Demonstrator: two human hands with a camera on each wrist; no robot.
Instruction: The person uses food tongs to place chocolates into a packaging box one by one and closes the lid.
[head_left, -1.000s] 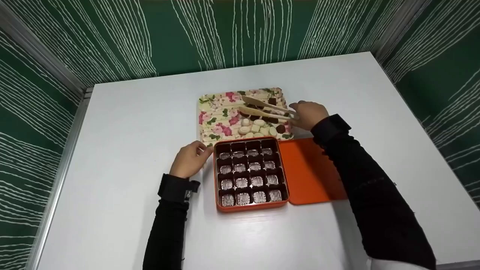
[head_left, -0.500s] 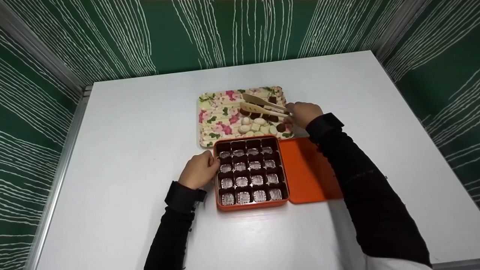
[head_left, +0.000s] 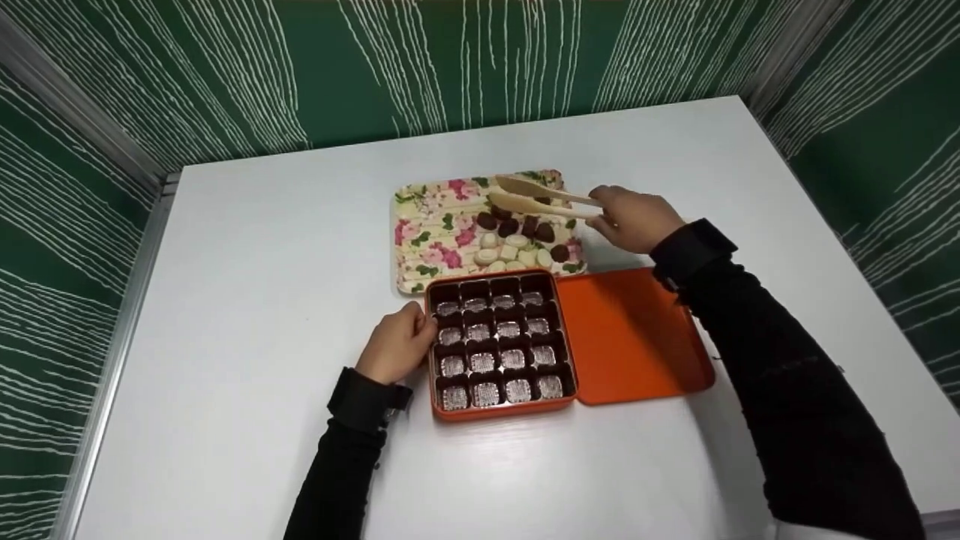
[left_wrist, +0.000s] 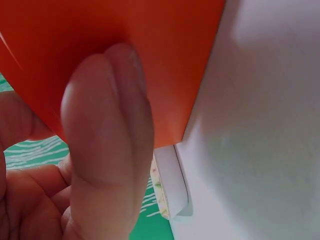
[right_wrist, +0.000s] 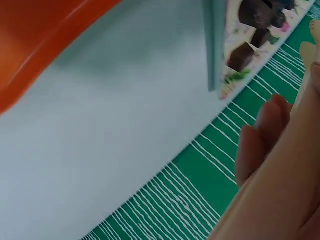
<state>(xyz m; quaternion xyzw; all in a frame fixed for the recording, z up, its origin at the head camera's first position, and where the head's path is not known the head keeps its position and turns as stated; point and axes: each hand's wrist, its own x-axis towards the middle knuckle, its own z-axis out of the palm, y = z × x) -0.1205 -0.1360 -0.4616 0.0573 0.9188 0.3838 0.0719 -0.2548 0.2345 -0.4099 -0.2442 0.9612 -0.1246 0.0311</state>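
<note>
My left hand grips the left wall of an orange tin box, thumb at the rim. In the left wrist view, its fingers press flat against the orange outer side. The box has a dark insert of square compartments, all empty. Wooden tongs are held in my right hand, their arms apart with nothing between them. They hang over the far right part of a floral tray. Dark chocolates and white chocolates lie loose on the tray below the tongs.
The box's orange lid lies folded open to the right, below my right forearm. The tray stands right behind the box. Green walls with white streaks surround the white table at the back and sides.
My left hand has come down from near the box's far left corner and taken hold of its left side. My right hand and the tongs first dipped left, then rose away to the right.
</note>
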